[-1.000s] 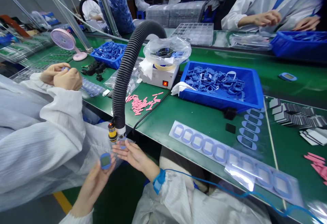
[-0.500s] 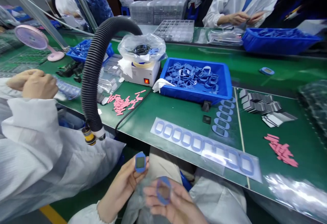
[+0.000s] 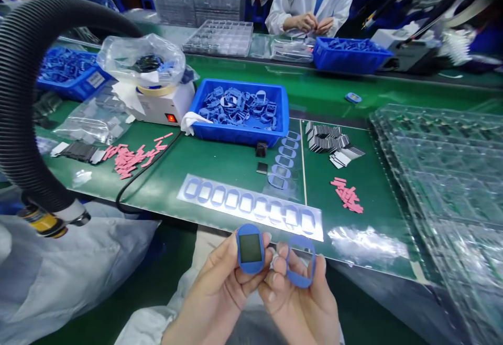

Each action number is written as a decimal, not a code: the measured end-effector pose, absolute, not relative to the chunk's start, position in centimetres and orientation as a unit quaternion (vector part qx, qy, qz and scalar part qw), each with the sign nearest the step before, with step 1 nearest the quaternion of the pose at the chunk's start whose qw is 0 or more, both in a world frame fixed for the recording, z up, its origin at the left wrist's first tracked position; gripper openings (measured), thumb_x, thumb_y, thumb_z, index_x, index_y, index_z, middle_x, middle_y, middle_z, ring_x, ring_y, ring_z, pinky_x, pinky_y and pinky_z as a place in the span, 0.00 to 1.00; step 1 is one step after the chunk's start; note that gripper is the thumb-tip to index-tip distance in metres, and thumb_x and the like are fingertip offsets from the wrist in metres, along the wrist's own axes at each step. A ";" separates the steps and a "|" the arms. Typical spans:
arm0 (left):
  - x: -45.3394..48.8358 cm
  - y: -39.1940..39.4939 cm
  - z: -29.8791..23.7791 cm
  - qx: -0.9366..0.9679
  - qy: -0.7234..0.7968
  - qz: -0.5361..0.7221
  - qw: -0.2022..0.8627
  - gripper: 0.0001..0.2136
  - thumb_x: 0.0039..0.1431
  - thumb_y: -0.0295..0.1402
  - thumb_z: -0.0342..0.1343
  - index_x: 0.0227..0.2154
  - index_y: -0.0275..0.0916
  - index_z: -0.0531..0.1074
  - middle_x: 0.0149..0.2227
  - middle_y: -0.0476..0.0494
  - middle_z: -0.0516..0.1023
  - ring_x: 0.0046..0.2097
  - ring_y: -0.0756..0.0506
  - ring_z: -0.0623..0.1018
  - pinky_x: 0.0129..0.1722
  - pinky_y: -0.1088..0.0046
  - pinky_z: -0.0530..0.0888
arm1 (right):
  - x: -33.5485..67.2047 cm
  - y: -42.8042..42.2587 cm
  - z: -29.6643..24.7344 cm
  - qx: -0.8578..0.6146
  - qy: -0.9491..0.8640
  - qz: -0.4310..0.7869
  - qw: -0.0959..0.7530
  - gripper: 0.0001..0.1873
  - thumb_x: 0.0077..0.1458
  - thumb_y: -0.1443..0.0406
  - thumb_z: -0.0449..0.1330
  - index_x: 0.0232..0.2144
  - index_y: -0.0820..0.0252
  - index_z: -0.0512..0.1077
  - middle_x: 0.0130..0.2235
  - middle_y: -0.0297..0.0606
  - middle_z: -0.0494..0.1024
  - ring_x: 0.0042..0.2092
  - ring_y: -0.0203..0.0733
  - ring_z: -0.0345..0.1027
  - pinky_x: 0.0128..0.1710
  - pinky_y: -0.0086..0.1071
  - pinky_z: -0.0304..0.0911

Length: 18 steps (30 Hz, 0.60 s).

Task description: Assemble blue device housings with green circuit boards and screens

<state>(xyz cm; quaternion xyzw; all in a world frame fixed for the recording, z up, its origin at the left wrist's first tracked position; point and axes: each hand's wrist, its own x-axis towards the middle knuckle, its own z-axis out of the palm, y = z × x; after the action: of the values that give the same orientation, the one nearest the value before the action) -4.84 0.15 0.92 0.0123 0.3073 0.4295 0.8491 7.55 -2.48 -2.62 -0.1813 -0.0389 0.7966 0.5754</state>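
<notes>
My left hand is closed on a small blue oval device with a dark square screen, its screen facing me. Close beside it, my right hand grips a thin blue oval frame with an open middle, fingers on both its sides. The two hands meet or nearly meet at the fingertips, just off the table's front edge. Beyond them lies a clear sheet with a row of blue oval rings around white centres. Several more blue rings form a column behind it.
A blue bin of blue frames stands at the back. Pink strips lie left, more pink strips right. Clear trays are stacked far right. A black hose arches at left. Across the table a co-worker's hands are busy.
Both hands have risen and drawn together, the device and the frame now side by side. The camera view has turned to the right, showing the clear trays.
</notes>
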 end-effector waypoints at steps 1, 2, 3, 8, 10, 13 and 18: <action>-4.4 0.2 1.0 0.007 0.309 0.426 0.850 0.12 0.54 0.35 0.62 0.39 0.33 0.79 0.36 0.43 0.84 0.36 0.50 0.82 0.43 0.78 0.76 | 8.0 -2.5 -2.6 -0.168 -0.053 0.793 0.584 0.16 0.52 0.50 0.61 0.38 0.51 0.78 0.37 0.36 0.82 0.35 0.37 0.78 0.34 0.25 0.73; -3.9 0.2 1.1 0.001 0.309 0.425 0.851 0.13 0.54 0.35 0.62 0.39 0.33 0.79 0.36 0.42 0.85 0.37 0.50 0.82 0.42 0.78 0.76 | 8.4 -2.4 -2.5 -0.152 -0.068 0.789 0.592 0.16 0.53 0.51 0.61 0.39 0.51 0.78 0.37 0.36 0.82 0.36 0.35 0.78 0.34 0.23 0.72; -3.5 0.2 1.1 -0.005 0.309 0.426 0.850 0.12 0.54 0.35 0.62 0.39 0.33 0.79 0.36 0.42 0.84 0.37 0.50 0.82 0.42 0.79 0.76 | 8.8 -2.3 -2.2 -0.140 -0.080 0.784 0.599 0.15 0.54 0.53 0.60 0.40 0.52 0.77 0.38 0.35 0.82 0.37 0.34 0.78 0.36 0.21 0.72; -1.9 0.3 1.7 -0.044 0.319 0.437 0.840 0.08 0.58 0.33 0.58 0.37 0.38 0.79 0.40 0.46 0.84 0.41 0.50 0.82 0.42 0.80 0.76 | 10.5 -1.8 -1.2 -0.137 -0.103 0.755 0.633 0.15 0.57 0.56 0.58 0.43 0.54 0.76 0.42 0.31 0.81 0.41 0.32 0.77 0.39 0.18 0.71; -1.5 0.4 2.0 -0.054 0.334 0.438 0.833 0.09 0.62 0.31 0.54 0.37 0.38 0.79 0.40 0.47 0.84 0.41 0.51 0.82 0.43 0.80 0.76 | 11.0 -2.0 -1.4 -0.160 -0.107 0.743 0.641 0.15 0.56 0.55 0.59 0.42 0.54 0.76 0.41 0.32 0.81 0.40 0.33 0.77 0.37 0.19 0.71; -1.0 0.6 2.4 -0.071 0.364 0.443 0.816 0.11 0.64 0.30 0.51 0.38 0.38 0.79 0.40 0.48 0.84 0.41 0.52 0.82 0.42 0.80 0.76 | 11.6 -2.6 -2.3 -0.211 -0.109 0.734 0.637 0.15 0.54 0.53 0.60 0.42 0.50 0.77 0.42 0.34 0.81 0.39 0.36 0.78 0.36 0.22 0.73; -0.5 0.6 2.7 -0.092 0.388 0.446 0.801 0.10 0.63 0.29 0.52 0.37 0.40 0.79 0.39 0.48 0.84 0.40 0.52 0.82 0.41 0.81 0.76 | 12.5 -3.8 -3.7 -0.290 -0.111 0.708 0.635 0.17 0.53 0.49 0.60 0.42 0.44 0.75 0.45 0.35 0.80 0.41 0.41 0.77 0.37 0.30 0.74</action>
<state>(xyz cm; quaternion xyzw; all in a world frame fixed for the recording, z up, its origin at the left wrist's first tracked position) -0.45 0.65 2.68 -0.0920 0.3877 0.4461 0.8014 12.48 -3.80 -3.72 -0.2895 -0.1114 0.7079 0.6346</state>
